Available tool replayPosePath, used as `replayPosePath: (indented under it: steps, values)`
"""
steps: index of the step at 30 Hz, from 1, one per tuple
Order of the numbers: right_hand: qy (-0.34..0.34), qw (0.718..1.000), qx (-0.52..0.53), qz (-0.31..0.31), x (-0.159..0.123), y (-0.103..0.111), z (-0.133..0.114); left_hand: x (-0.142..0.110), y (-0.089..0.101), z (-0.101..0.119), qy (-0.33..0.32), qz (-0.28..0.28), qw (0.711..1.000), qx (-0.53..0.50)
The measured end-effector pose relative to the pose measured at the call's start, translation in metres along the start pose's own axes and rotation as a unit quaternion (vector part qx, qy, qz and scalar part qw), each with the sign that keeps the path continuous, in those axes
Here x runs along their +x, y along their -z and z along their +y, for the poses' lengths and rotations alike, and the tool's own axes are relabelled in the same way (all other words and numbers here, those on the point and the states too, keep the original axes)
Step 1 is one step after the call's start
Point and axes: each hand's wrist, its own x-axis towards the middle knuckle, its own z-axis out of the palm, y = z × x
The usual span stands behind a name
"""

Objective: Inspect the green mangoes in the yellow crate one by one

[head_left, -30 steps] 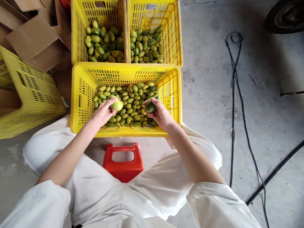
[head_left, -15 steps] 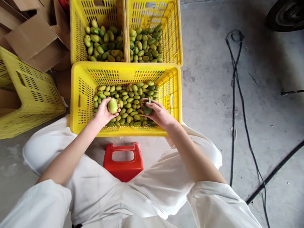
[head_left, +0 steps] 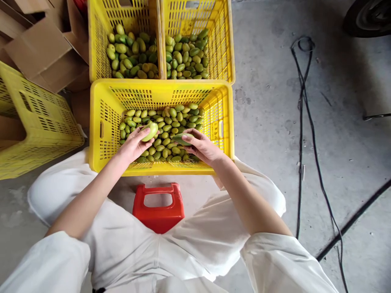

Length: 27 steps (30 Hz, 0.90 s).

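My left hand (head_left: 133,146) is closed round a pale yellow-green oval fruit (head_left: 150,131), its smooth side facing up. In my right hand (head_left: 205,149) is a darker green, longer fruit (head_left: 182,139), pinched under the thumb with its narrow end pointing left. Both hands hover over the near yellow crate (head_left: 161,86), a short gap between them. Many smaller green and yellowish oval fruits (head_left: 166,142) cover the bottom of that crate. The exact kind of fruit cannot be told.
Two more yellow crates (head_left: 162,44) with green fruits stand behind the near one. At left are a tilted yellow crate (head_left: 45,114) and cardboard boxes (head_left: 39,53). A red stool (head_left: 159,219) sits between my legs. Black cables (head_left: 302,93) and a wheel (head_left: 368,18) are at right.
The pale fruit in my left hand has shifted slightly up and right, and tilted. My right hand has turned the dark fruit from end-on to lying lengthwise, pointing left.
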Motion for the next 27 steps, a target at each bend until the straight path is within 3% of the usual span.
replayPosePath:
  steps: [6,12,18,23,27]
  values:
    - [0.022,0.998,-0.041,0.036,0.004,0.003,0.002,-0.002,0.001,0.001,0.002,-0.013,1.000,0.022]
    - [0.022,0.999,-0.007,0.032,0.006,0.002,0.000,-0.002,0.001,-0.003,-0.009,-0.006,1.000,0.022]
    - [0.049,0.997,0.013,0.066,0.004,0.001,-0.002,0.001,0.008,0.000,-0.004,-0.035,0.998,0.049]
    - [0.048,0.995,0.062,0.058,0.012,0.009,0.000,0.010,0.013,0.002,-0.011,-0.011,0.999,0.039]
    - [0.047,0.996,0.052,0.062,0.013,0.008,0.002,0.012,0.015,-0.003,-0.043,-0.018,0.996,0.078]
